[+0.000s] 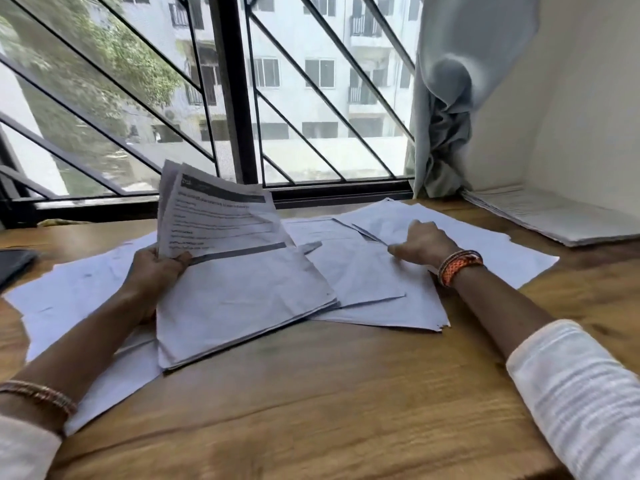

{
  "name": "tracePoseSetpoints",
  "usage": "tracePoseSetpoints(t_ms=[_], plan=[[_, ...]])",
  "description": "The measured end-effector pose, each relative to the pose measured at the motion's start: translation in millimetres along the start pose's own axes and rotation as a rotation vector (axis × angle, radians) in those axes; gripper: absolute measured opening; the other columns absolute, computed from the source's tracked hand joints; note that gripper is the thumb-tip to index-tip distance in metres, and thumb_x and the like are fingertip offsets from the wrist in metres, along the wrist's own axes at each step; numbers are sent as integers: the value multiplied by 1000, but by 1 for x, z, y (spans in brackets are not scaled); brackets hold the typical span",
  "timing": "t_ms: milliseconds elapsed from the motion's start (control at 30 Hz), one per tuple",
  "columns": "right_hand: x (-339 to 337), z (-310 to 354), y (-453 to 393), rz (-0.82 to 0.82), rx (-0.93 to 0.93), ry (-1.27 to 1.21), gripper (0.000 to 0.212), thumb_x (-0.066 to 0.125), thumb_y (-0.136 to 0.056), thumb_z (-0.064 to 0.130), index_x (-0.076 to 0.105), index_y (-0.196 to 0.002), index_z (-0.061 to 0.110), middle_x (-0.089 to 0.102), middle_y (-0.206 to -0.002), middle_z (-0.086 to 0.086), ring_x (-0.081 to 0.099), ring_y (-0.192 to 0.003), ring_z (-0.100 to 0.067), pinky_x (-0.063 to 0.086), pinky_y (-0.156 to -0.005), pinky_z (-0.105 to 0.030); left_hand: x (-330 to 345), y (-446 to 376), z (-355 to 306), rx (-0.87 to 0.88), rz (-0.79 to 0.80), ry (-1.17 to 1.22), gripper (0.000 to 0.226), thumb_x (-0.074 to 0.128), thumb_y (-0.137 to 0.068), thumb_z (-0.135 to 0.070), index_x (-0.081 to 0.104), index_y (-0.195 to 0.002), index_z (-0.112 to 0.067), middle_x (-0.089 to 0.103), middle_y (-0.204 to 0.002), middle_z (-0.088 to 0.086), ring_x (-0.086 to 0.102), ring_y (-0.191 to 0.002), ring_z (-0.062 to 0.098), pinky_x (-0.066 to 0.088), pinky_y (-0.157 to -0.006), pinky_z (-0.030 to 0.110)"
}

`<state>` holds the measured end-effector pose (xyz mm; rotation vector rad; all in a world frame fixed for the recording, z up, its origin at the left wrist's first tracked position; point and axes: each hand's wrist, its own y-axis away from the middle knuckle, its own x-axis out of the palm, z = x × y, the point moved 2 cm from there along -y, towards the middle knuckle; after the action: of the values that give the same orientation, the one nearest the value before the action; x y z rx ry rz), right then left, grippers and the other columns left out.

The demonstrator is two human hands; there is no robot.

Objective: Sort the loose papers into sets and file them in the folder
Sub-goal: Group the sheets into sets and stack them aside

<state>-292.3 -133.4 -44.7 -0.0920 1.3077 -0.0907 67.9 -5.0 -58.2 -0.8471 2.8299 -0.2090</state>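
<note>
White ribbed sleeve (581, 393) closest to the lens, low on the right, over bare wood-grain worktop (311, 410) – warm brown, matte, knotted in places

Left hand (156, 271) gripping a bundle of printed sheets (221, 223) at its lower left corner, fingers curled round the edge, top pages fanned upward and tilted toward the window (242, 98). Grey header bars and lines of small text on the top page, too blurred to read. Lower part of the bundle resting on a flat stack (242, 306) whose long axis runs away from the body, slightly skewed

Right hand (420, 242) knuckles-up on the spread loose papers (450, 230), fingers bent and pressing down on a sheet; whether pinching it or only pinning it – cannot tell. Orange braided band (459, 266) at that wrist

Key relation: remaining loose sheets lying right of and beyond the held bundle, directly under the right hand, so that hand the nearer one for drawing the next page leftward

Thin, creased, limp paper throughout, liable to slide. Second neat pile (554, 216) far right by the wall, under a pale grey curtain (443, 133). No folder plainly identifiable; dark flat object (15, 266) at far left, unclear
</note>
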Motion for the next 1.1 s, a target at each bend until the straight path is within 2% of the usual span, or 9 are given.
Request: tracePoseSetpoints(t_ms=[233,400,467,533,667,733,833,967,1100], plan=[[-5,7,6,-106,-83,232,60,61,-86,21,35,-134,-3,50,-131,-21,50,-119,-37,45,-90,-37,-3,1,3,-14,4,-63,31,54,-93,1,57,-124,-1,59,-110,10,56,-95,27,43,-86,33],[-7,9,13,-205,-131,320,42,58,-85,9,47,-126,6,55,-124,-18,54,-115,-36,47,-88,-39,-2,1,3,-24,-4,-55,31,54,-92,0,57,-123,-2,59,-109,11,56,-93,27,43,-84,33],[-18,10,12,-258,-125,161,45,58,-82,6,49,-126,10,58,-122,-17,55,-113,-37,48,-87,-39,-1,-1,4,-32,1,-46,31,55,-92,1,57,-122,-1,60,-109,12,57,-93,28,44,-84,33],[-43,19,14,-209,-155,-272,52,61,-75,3,53,-126,12,64,-106,-13,61,-101,-33,50,-81,-36,-2,-2,4,-33,4,-40,29,55,-92,0,58,-121,-1,61,-109,13,58,-93,29,45,-83,34],[-106,53,47,175,-371,-1321,30,52,-82,-5,73,-73,14,69,-68,-1,66,-57,-13,53,-53,-21,-2,0,2,-51,4,-4,28,55,-92,0,58,-120,-2,61,-107,13,58,-91,29,46,-80,34],[-107,66,48,263,-376,-1414,37,47,-82,-2,71,-58,13,68,-63,0,62,-49,-11,50,-47,-19,-2,0,1,-55,13,23,27,56,-92,-1,59,-119,-2,62,-109,14,59,-90,29,47,-78,33],[-62,82,33,268,-148,-1269,10,60,-62,7,61,-69,14,56,-60,-5,51,-45,-17,42,-42,-20,-3,3,-1,-36,34,52,23,56,-92,-1,59,-114,-6,62,-107,11,61,-78,20,49,-64,26],[10,84,12,245,9,-1052,11,49,-81,17,57,-78,11,55,-84,-17,54,-67,-26,45,-61,-33,-1,6,-3,-12,56,66,20,53,-93,0,58,-111,-9,62,-100,10,60,-74,16,49,-60,24],[24,81,20,155,47,-1020,56,36,-96,53,65,-106,7,64,-103,-10,60,-98,-29,46,-91,-36,-1,0,0,-14,59,71,22,56,-92,-1,60,-112,-7,63,-102,12,62,-79,22,50,-65,27]])
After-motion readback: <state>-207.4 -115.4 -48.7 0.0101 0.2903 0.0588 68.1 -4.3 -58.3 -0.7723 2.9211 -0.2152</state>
